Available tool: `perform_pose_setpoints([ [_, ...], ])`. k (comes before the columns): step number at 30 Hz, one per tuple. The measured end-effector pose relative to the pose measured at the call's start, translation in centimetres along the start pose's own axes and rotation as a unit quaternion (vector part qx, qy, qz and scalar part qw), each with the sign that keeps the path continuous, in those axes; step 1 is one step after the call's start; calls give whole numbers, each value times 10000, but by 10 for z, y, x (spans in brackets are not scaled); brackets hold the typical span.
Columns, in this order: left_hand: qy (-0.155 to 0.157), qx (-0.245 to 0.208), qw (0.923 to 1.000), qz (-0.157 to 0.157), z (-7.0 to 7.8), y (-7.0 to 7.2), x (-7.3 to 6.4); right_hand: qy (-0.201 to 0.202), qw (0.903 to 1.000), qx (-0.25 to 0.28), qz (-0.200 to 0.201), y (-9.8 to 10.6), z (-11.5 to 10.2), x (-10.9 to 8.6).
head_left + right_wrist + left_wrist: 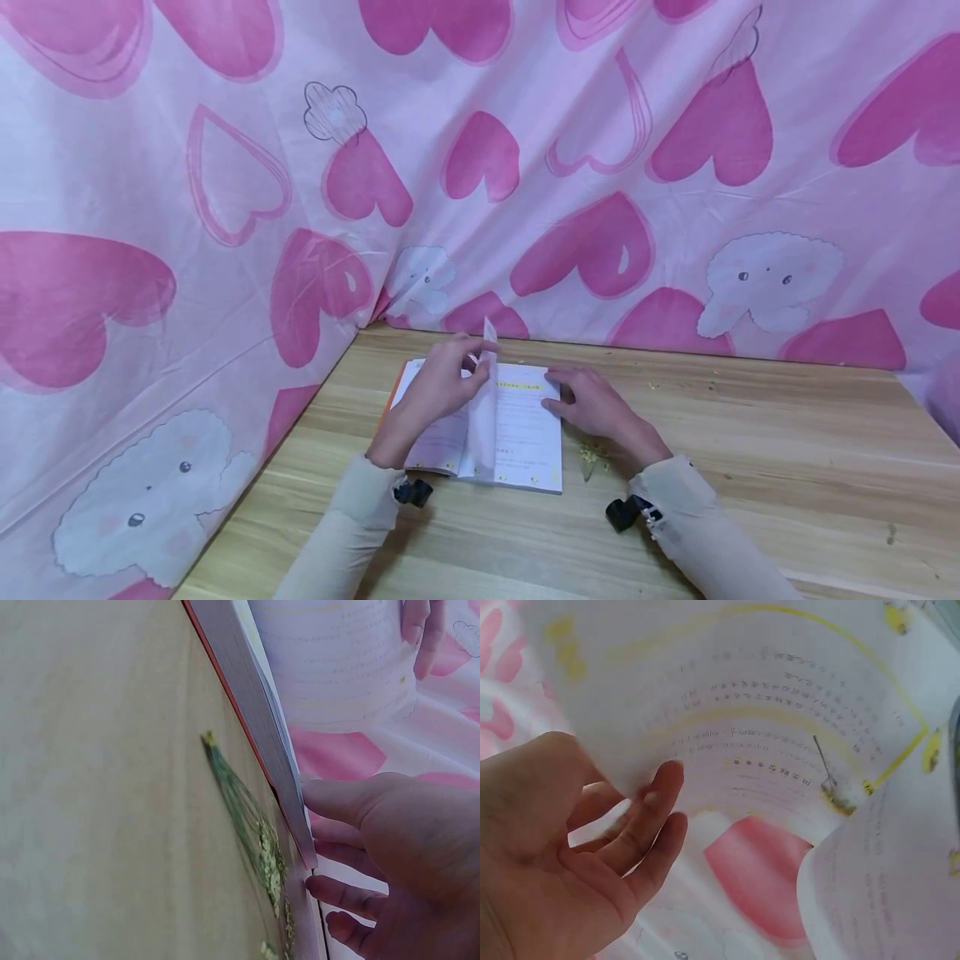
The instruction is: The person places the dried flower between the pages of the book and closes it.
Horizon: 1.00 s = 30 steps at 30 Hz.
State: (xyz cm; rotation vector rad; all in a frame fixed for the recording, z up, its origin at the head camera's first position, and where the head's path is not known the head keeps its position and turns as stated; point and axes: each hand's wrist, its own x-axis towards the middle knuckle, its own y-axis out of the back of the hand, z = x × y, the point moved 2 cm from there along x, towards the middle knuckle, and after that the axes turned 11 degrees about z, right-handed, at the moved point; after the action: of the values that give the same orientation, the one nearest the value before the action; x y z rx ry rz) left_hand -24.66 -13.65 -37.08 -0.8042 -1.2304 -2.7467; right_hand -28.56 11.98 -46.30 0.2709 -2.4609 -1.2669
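Note:
An open book [525,450] with an orange cover edge lies on the table, its pages printed with text and small yellow pictures. My left hand [450,379] pinches one page [484,417], which stands up from the middle of the book. In the left wrist view that page [727,682] curves away from the fingertips [671,776], and a small dark sprig-like shape [831,784] shows on it. My right hand [596,404] rests at the book's upper right edge, with the thumb [337,799] touching the edge of the pages.
A small bunch of dried stems with pale yellow-green tips [259,840] lies on the wooden table [750,483], right of the book. Tiny crumbs are scattered farther back. Pink heart-patterned cloth [480,233] hangs behind and along the left.

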Motion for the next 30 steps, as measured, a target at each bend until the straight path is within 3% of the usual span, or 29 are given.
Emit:
perform_pose_setpoints([
  [7,118,416,9989,189,-7,13,1,107,9999,14,53,1,0,-1],
  [18,733,785,9919,679,-25,30,3,158,9999,34,63,2,-2,-2],
  [24,1060,1135,9867,479,-39,33,1,175,9998,77,54,1,-1,-2],
  [30,1294,1772,9756,102,-56,30,-2,227,9997,91,15,1,-1,-3],
])
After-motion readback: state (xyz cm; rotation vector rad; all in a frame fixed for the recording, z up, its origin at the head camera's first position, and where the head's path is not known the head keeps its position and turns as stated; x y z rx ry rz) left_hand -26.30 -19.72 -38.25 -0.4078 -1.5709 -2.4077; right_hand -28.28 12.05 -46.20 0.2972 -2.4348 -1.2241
